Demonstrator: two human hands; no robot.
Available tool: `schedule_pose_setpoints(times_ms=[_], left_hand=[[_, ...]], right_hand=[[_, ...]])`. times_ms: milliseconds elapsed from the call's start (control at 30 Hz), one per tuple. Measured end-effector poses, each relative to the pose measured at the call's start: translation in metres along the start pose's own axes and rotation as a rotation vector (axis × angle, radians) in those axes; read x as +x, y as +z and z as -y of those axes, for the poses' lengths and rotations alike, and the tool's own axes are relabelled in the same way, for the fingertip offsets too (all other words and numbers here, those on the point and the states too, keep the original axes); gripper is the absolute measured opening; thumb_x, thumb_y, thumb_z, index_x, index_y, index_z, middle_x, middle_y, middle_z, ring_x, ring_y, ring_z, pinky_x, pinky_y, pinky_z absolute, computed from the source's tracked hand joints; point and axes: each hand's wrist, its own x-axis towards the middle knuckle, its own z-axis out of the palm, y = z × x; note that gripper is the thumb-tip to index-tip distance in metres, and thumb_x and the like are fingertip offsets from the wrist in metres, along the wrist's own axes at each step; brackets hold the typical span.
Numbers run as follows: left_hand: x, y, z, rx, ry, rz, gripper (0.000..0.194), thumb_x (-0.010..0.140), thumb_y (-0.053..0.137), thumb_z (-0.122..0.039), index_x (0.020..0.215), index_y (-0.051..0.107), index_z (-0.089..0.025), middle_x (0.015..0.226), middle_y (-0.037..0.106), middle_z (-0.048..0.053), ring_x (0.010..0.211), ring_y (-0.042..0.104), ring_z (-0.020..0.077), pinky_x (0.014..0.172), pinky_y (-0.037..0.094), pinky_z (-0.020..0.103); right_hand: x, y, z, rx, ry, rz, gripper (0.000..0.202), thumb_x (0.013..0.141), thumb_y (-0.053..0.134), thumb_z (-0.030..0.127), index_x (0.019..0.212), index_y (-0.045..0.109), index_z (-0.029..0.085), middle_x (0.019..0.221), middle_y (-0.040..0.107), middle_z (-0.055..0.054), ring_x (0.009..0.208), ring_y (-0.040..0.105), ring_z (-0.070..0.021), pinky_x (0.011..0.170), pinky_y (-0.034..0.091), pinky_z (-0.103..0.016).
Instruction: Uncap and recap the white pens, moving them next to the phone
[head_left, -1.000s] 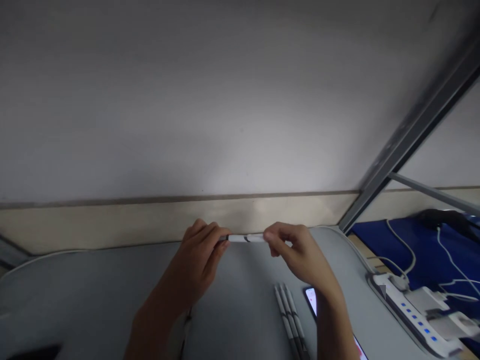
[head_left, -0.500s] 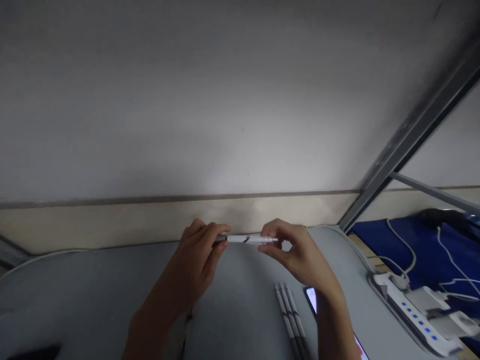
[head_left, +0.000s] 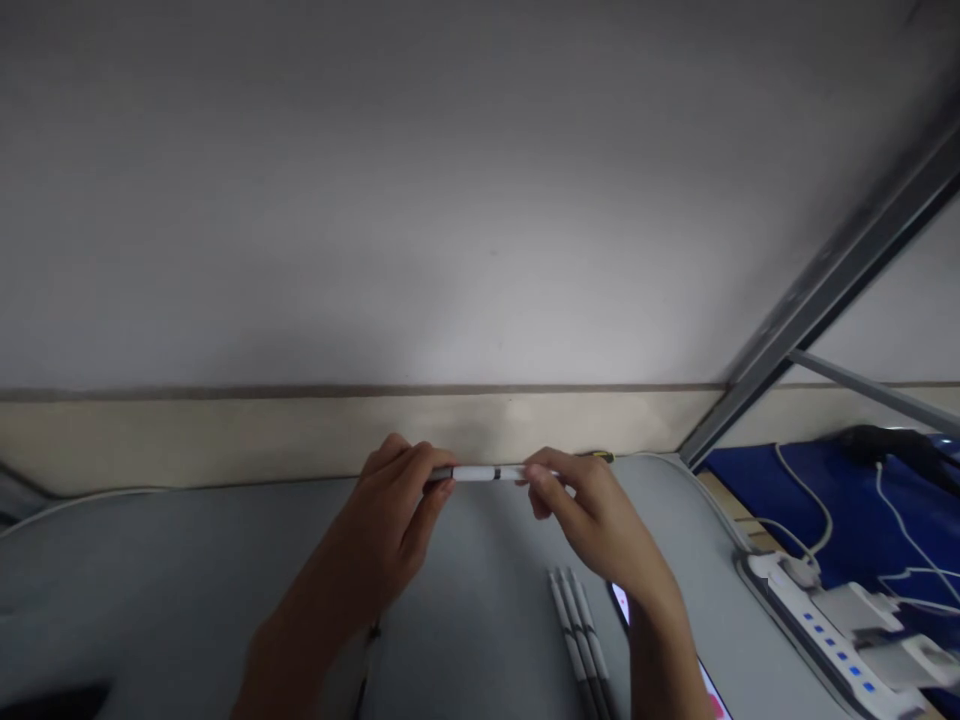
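A white pen [head_left: 476, 473] with a dark band and a grey end is held level above the far part of the grey table [head_left: 465, 600]. My left hand [head_left: 401, 505] pinches its grey end between thumb and fingers. At the white end, my right hand [head_left: 581, 495] is closed on the pen with thumb and fingertips. Three similar white and grey pens [head_left: 581, 635] lie side by side on the table, below and to the left of my right wrist.
A lit phone [head_left: 709, 690] lies partly under my right forearm. On the right is a white power strip [head_left: 832, 640] with plugs and cables, beside a blue surface [head_left: 765, 480]. A grey metal frame [head_left: 787, 310] slants up in front of the wall [head_left: 375, 200].
My right thumb and fingers have come together on the pen's white end. The pen has turned a little about its length, its dark mark now showing as a band. The view has shifted slightly.
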Motion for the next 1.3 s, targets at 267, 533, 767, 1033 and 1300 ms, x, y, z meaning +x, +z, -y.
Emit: schedule_pose_setpoints(times_ms=[267,533,767,1033,1300], left_hand=[[0.005,-0.002,0.0,0.012,0.007,-0.001,0.026,0.101,0.036,-0.029,0.087,0.056,-0.021,0.076,0.055,0.0,0.079,0.047,0.0188,0.073,0.04,0.031],[0.004,0.0,0.005,0.01,0.025,-0.003,0.03,0.101,0.035,-0.027,0.075,0.05,-0.02,0.067,0.049,-0.001,0.071,0.044,0.0179,0.064,0.037,0.029],[0.008,0.003,0.007,0.116,0.146,-0.113,0.029,0.098,0.037,-0.019,0.071,0.048,-0.019,0.063,0.049,0.0,0.068,0.04,0.0181,0.067,0.035,0.031],[0.012,0.01,-0.003,0.094,0.087,-0.215,0.019,0.098,0.039,-0.024,0.09,0.056,-0.02,0.074,0.057,0.001,0.075,0.049,0.0182,0.071,0.041,0.03],[0.015,0.055,-0.025,0.027,0.034,-0.081,0.026,0.101,0.035,-0.027,0.09,0.057,-0.02,0.081,0.062,0.002,0.082,0.057,0.0184,0.081,0.043,0.034]], right_hand=[[0.002,0.001,0.002,-0.019,-0.097,-0.034,0.018,0.097,0.052,0.032,0.093,0.065,0.02,0.069,0.062,0.002,0.062,0.055,-0.0107,0.059,0.039,-0.022],[0.001,0.003,0.009,0.003,-0.205,-0.084,0.012,0.095,0.057,0.028,0.098,0.065,0.02,0.086,0.069,0.001,0.073,0.06,-0.0106,0.068,0.041,-0.02],[-0.001,0.008,0.013,-0.069,-0.06,-0.055,0.028,0.1,0.045,0.031,0.082,0.063,0.019,0.069,0.063,0.0,0.065,0.056,-0.0127,0.065,0.037,-0.025],[0.011,0.023,0.005,0.832,0.061,-0.109,0.024,0.081,0.072,0.039,0.096,0.068,0.02,0.075,0.063,0.0,0.069,0.055,-0.0128,0.064,0.043,-0.024],[0.026,0.05,0.014,1.292,0.09,-0.381,0.02,0.088,0.062,0.041,0.094,0.062,0.021,0.072,0.054,0.002,0.067,0.053,-0.0106,0.067,0.045,-0.025]])
